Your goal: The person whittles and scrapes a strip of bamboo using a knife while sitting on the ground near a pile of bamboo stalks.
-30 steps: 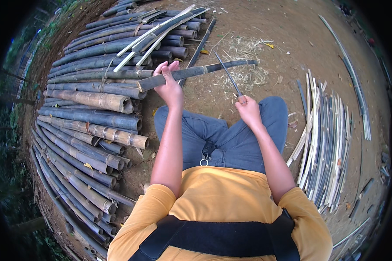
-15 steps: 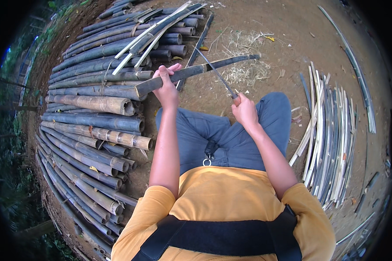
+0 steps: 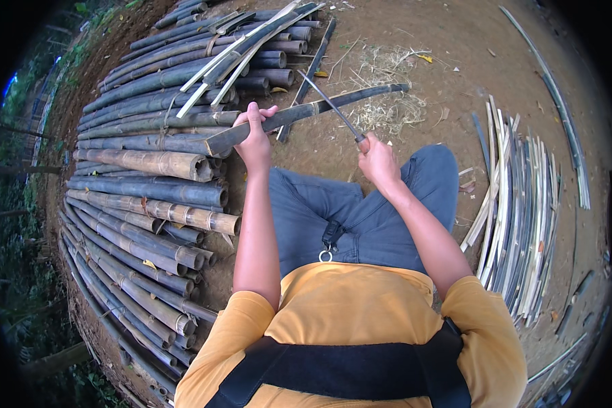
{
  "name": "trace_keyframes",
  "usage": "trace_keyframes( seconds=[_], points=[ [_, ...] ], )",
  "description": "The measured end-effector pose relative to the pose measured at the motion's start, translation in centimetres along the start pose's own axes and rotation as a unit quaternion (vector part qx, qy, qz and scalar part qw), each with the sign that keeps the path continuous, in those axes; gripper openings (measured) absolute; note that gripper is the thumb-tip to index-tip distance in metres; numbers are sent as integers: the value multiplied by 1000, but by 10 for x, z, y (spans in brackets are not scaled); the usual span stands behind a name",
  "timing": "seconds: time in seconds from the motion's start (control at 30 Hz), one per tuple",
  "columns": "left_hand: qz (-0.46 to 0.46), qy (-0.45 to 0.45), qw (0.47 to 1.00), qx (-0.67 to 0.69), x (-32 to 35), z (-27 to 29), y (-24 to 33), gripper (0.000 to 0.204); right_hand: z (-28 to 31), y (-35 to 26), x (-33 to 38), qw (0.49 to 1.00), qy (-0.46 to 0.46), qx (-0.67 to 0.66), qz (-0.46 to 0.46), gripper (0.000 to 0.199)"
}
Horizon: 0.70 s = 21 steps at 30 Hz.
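Gripping tight, the left hand is wrapped around the bamboo pole, held just right of the log stack. Knife is clenched by the right hand; since a second ago it's been swung onto the pole, so cutting looks underway.

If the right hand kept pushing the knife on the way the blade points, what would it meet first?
The right hand aims the knife at the bamboo strip held by the left hand; it likely meets that first, though depth is unclear.
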<state>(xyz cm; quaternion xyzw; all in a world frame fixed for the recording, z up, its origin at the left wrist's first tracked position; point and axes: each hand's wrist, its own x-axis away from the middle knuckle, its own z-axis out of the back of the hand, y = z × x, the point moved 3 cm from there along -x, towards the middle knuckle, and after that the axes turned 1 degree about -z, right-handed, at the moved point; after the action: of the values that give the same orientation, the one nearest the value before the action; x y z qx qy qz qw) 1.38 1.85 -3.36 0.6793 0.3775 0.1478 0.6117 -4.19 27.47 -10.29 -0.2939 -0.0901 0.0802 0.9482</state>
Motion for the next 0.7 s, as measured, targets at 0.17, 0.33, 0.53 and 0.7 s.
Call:
trace_keyframes(
  seconds=[0.17,0.33,0.53,0.7],
  points=[
    [10,1,1000,9,-2,-4,2,36,-3,22,-29,999,38,14,-18,19],
    [11,22,1000,0,-2,2,1,36,-1,3,-22,999,-20,24,8,18],
    [11,11,1000,4,-9,0,-7,35,-8,58,-74,996,23,-4,-88,23],
    [16,27,999,25,-14,12,-12,35,-2,50,-72,999,-43,17,-16,22]
  ],
)
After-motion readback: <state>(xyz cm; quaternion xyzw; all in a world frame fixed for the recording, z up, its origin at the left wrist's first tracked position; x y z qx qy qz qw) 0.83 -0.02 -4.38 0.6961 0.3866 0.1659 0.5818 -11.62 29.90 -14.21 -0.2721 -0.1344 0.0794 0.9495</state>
